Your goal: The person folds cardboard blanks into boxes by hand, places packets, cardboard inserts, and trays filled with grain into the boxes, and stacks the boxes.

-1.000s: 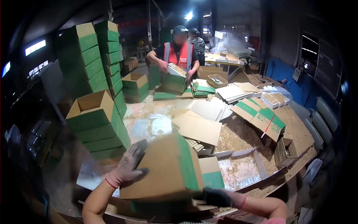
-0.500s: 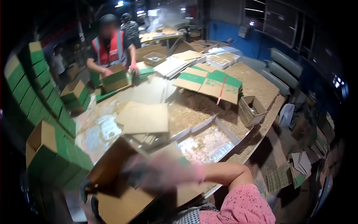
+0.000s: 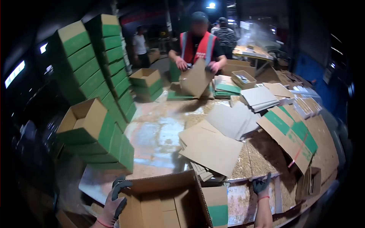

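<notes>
My left hand (image 3: 113, 201), in a grey-and-dark glove, is closed over the left wall of an open cardboard box (image 3: 157, 207) at the bottom of the view. Flaps lie flat inside that box, and no goods show in it. My right hand (image 3: 261, 186), gloved too, reaches over the table to a low white frame edge (image 3: 243, 179). Its thumb and index finger look spread apart at that edge; the other fingers are partly hidden. Between the box and my right arm lies a flat green-and-brown cardboard piece (image 3: 216, 207).
Tall stacks of green-and-brown boxes (image 3: 81, 57) stand on the left. Loose cardboard sheets (image 3: 211, 148) cover the middle of the table, with a printed flattened carton (image 3: 291, 133) to the right. Across the table, a co-worker in a red vest (image 3: 205, 47) handles a cardboard box (image 3: 195, 79).
The view has swung left. My right hand, blurred over the box before, is now out to the right at the white frame. My left hand still grips the box. The co-worker's box is tilted differently.
</notes>
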A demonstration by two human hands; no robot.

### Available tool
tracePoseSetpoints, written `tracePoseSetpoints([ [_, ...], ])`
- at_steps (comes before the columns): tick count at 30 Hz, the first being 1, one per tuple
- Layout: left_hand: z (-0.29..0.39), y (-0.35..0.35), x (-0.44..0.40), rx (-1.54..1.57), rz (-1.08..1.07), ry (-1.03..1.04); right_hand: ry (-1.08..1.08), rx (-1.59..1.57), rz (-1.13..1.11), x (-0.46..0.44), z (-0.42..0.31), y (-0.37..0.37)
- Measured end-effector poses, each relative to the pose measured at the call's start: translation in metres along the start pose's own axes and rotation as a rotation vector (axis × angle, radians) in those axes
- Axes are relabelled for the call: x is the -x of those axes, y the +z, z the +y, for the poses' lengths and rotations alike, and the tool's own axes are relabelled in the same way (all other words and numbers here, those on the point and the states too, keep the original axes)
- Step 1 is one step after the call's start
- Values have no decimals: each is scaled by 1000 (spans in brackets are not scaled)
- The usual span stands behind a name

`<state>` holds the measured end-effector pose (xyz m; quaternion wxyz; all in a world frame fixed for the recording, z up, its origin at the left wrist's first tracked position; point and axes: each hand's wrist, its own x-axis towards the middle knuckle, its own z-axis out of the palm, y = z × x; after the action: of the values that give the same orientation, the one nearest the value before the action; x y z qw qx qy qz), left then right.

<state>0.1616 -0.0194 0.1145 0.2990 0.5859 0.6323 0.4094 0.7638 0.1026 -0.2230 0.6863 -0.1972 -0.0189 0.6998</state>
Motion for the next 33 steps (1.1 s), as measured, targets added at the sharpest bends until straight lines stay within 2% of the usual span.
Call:
tracePoseSetpoints([
  [1,8,-1,-3,7,-17,-11,23,6,0,4,1,13],
  [3,21,1,-6,77,-34,-65,54,185,415,24,10,63],
  [4,14,3,-5,76,-27,-57,53,183,404,18,9,55],
  [6,-1,-3,-9,22,-73,18,-147,338,345,7,10,48],
  [7,-4,-5,-10,20,-71,22,-298,343,385,9,21,70],
  [10,-10,-4,-5,89,-100,12,-269,326,314,-69,9,-27],
  [12,-9,-3,-5,50,-63,34,-306,167,114,-39,25,34],
  [13,-5,-2,-1,192,-13,-172,-329,171,104,-30,22,43],
  [14,-8,-5,0,247,-49,-252,-358,231,92,-18,17,47],
  [16,-15,-3,1,157,-12,-100,-339,175,377,8,1,30],
  [18,-42,-9,-3,236,-56,-43,-484,308,230,87,17,114],
  [19,-41,-10,-8,201,-84,-4,-519,315,252,119,12,132],
  [21,-39,-12,-16,135,-137,78,-272,306,147,167,4,162],
  [22,-20,-11,-19,153,-172,-13,-284,314,150,187,0,179],
  [24,-14,-6,-34,276,-278,32,11,213,149,220,-6,216],
  [26,-7,2,-47,192,-330,165,71,201,129,242,0,261],
  [28,12,3,-52,198,-440,114,-82,577,76,265,16,308],
  [30,23,13,-64,222,-447,51,-369,1107,-189,249,4,288],
  [32,26,23,-72,244,-412,15,8,688,-186,267,17,355],
  [33,28,26,-75,206,-381,120,-83,921,-242,255,11,348],
])
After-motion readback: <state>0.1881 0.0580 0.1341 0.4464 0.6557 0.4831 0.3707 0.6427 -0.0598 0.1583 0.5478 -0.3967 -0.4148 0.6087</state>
